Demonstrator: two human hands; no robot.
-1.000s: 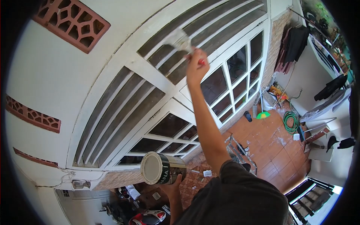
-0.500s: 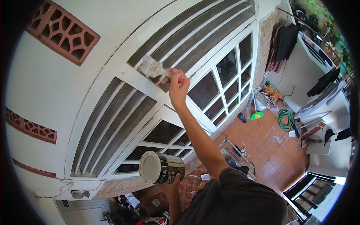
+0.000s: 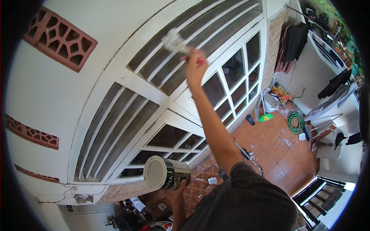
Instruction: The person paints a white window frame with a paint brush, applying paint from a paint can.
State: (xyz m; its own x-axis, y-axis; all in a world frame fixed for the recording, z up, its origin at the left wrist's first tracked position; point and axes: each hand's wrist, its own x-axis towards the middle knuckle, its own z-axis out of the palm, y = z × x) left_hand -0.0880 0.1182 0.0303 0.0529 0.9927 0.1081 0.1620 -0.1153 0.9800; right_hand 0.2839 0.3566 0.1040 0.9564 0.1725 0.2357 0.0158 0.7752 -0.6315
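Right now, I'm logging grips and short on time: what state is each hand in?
Left hand: holding the can.
Right hand: closed on the brush.

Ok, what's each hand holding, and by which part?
Right hand: brush, by the handle, its red end showing past the fingers. Left hand: can, by its side wall.

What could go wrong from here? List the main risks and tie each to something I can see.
1. The brush, raised in the right-hand grip, might drip or flick whatever it carries onto the glass panes below the slats.
2. The can has only the left-hand grip visibly supporting it, so it could slip and fall to the tiled floor. I cannot tell whether it is open.
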